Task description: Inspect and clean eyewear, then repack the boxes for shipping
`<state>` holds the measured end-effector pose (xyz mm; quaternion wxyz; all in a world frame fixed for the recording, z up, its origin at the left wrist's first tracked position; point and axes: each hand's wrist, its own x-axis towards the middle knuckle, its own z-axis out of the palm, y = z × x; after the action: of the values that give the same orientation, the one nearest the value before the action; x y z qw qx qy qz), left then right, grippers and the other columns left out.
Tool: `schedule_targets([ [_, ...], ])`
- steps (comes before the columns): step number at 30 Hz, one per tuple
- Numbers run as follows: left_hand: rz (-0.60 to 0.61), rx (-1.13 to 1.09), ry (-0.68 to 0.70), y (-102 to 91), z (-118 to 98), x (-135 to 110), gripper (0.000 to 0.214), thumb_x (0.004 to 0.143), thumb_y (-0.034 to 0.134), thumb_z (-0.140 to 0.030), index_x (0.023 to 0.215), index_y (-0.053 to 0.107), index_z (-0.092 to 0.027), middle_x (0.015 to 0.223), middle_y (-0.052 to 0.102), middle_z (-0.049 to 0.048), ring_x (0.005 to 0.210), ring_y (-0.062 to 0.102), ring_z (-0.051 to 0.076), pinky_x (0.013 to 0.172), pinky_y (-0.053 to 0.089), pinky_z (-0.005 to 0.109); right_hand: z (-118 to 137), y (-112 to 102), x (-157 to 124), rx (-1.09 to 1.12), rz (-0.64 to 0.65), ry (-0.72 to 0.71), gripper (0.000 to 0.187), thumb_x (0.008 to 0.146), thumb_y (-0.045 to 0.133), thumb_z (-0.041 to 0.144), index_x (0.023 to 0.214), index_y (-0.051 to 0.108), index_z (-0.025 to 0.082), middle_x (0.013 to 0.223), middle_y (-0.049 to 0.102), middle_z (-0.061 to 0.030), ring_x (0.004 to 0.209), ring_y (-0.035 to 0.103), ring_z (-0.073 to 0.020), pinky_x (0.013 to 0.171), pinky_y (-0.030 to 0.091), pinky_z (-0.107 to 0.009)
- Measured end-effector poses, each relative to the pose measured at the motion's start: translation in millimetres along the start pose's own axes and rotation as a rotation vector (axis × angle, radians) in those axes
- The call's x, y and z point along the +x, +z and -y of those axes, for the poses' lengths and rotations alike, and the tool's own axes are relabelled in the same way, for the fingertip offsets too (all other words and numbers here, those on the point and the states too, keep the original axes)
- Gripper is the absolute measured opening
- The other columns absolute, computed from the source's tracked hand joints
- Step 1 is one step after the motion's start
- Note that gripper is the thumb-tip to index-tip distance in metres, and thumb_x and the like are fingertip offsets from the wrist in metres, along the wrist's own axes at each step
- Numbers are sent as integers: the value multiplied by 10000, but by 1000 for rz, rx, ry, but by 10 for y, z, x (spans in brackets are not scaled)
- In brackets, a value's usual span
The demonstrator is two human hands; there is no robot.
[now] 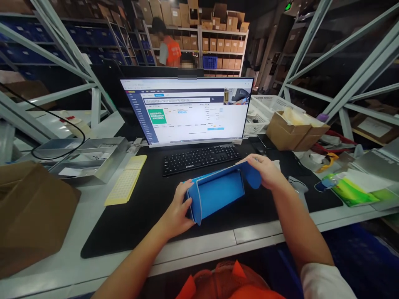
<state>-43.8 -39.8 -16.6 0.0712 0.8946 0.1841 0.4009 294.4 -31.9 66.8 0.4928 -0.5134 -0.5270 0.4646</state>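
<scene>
A blue cardboard box (pixel 220 194) is held tilted above the black desk mat (pixel 124 232), its inside facing me. No contents show in the visible part of it. My left hand (pixel 181 207) grips the box's left end, with the fingers on the side panel. At the upper right corner, my right hand (pixel 263 168) is closed on the box by a rounded flap that stands out. Just behind the box lies a black keyboard (pixel 201 160), in front of a lit monitor (pixel 187 120).
Yellow label sheets (pixel 126 182) and a grey tray (pixel 93 162) lie to the left, by a brown carton (pixel 34 216). On the right are an open cardboard box (pixel 286 131), white baskets (pixel 271 104) and a green packet (pixel 352 189). A person in an orange vest (pixel 173 50) stands behind.
</scene>
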Motion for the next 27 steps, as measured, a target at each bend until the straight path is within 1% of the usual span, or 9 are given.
schedule_targets([
  [3, 24, 26, -135, 3, -4, -20, 1244, 770, 819, -239, 1581, -111, -392, 1640, 121, 178, 1525, 145, 436, 1163, 126, 744, 82, 57, 23, -250, -60, -146, 491, 844, 624, 684, 846, 695, 198, 848, 712, -45, 808, 649, -226, 733, 511, -327],
  [6, 114, -187, -393, 33, 3, -61, 1371, 687, 855, -525, 1585, -156, -299, 1655, 51, 224, 1521, 99, 478, 1164, 155, 736, 78, 152, -56, -383, -188, -230, 460, 885, 593, 646, 827, 704, 203, 837, 730, -43, 828, 662, -238, 776, 501, -351],
  [8, 100, -351, -502, 92, 10, -89, 1325, 707, 789, -638, 1597, -116, -261, 1660, 71, 225, 1529, 96, 456, 1187, 171, 694, 91, 216, -133, -379, -226, -285, 406, 908, 597, 591, 848, 724, 210, 864, 752, -45, 863, 685, -244, 803, 506, -358],
  [12, -133, -506, -743, 250, 13, -105, 968, 834, 620, -687, 1578, 238, -200, 1561, 382, 205, 1475, 331, 387, 1219, 229, 592, 202, 349, -156, -368, -270, -407, 317, 924, 620, 501, 862, 745, 216, 904, 774, -47, 894, 707, -236, 809, 526, -345],
  [15, -322, -489, -890, 288, 20, -91, 757, 850, 558, -725, 1345, 564, -153, 1311, 633, 182, 1283, 567, 368, 1142, 396, 546, 292, 486, -28, -366, -256, -468, 283, 924, 628, 466, 863, 744, 216, 903, 773, -45, 902, 712, -229, 828, 538, -344],
  [18, -521, -388, -974, 220, 80, -82, 708, 830, 550, -762, 1174, 653, -152, 1152, 706, 159, 1144, 652, 343, 1048, 497, 494, 322, 641, 45, -415, -248, -546, 270, 931, 606, 461, 917, 719, 216, 964, 762, -66, 959, 705, -248, 896, 541, -393],
  [22, -692, -347, -958, 100, 234, -91, 633, 824, 596, -735, 1067, 668, -156, 1025, 720, 127, 1025, 684, 296, 954, 546, 414, 243, 853, -166, -602, -416, -823, 293, 903, 606, 415, 1145, 637, 252, 1232, 654, -123, 1258, 559, -344, 1058, 441, -572],
  [24, -712, -361, -924, 72, 288, -99, 582, 843, 603, -704, 1038, 658, -159, 970, 709, 108, 954, 687, 266, 876, 562, 370, 169, 989, -305, -653, -165, -986, 261, 902, 588, 329, 1154, 642, 292, 1155, 663, -106, 1228, 572, -334, 1031, 463, -573],
  [27, -699, -361, -886, 60, 292, -95, 545, 864, 574, -702, 962, 641, -171, 868, 672, 66, 813, 658, 214, 771, 552, 323, 54, 1272, -354, -772, 509, -990, 282, 910, 542, 194, 1133, 692, 279, 1070, 670, -92, 1136, 606, -278, 976, 512, -477],
])
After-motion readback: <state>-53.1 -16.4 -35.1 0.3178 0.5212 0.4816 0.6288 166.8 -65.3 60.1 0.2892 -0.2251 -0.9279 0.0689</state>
